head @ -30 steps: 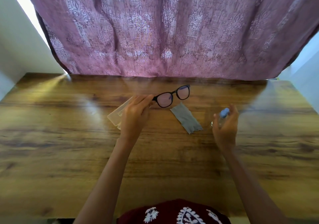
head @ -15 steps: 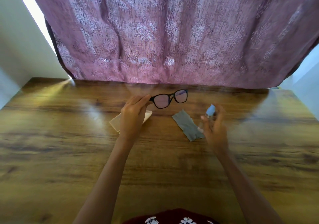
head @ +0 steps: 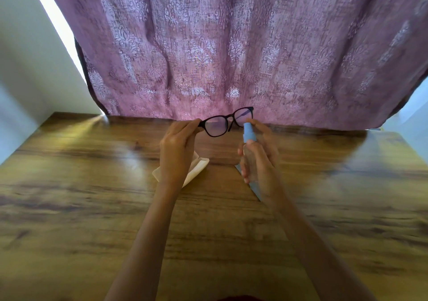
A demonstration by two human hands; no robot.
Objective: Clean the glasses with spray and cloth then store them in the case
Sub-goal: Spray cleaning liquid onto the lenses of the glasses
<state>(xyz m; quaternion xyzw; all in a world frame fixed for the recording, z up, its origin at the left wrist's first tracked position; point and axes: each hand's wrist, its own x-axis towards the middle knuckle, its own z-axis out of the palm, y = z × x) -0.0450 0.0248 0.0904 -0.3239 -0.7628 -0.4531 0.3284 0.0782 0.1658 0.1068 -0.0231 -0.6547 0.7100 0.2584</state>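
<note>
Nearest to the camera, two bare forearms reach forward over a brown wooden table (head: 92,208) with a dark grain.

A little further, a grey cloth (head: 254,189) lies flat on the table. Only a narrow strip and one corner of it show, because the right hand (head: 261,161) is in front of it. To the left of the cloth, a cream-coloured case (head: 198,167) lies on the table, partly hidden behind the left hand (head: 177,147). I cannot tell if the case is open or closed.

The right hand is above the table, and its fingers are curled around a small spray bottle (head: 249,134). The bottle has a clear body and a light blue top, and it stands almost upright in the hand. One finger goes up behind the blue top, near its tip.

The left hand is also raised. Its fingertips pinch the glasses (head: 217,125) at the left end of the black frame, so the glasses are in the air and not on the table. The lenses face the camera, and the right lens is just behind the blue top of the bottle. The frame tilts a little, with its right side higher.

Behind the far edge of the table hangs a purple curtain (head: 231,45) with a pale flower pattern. A pale wall (head: 27,57) is at the left.
</note>
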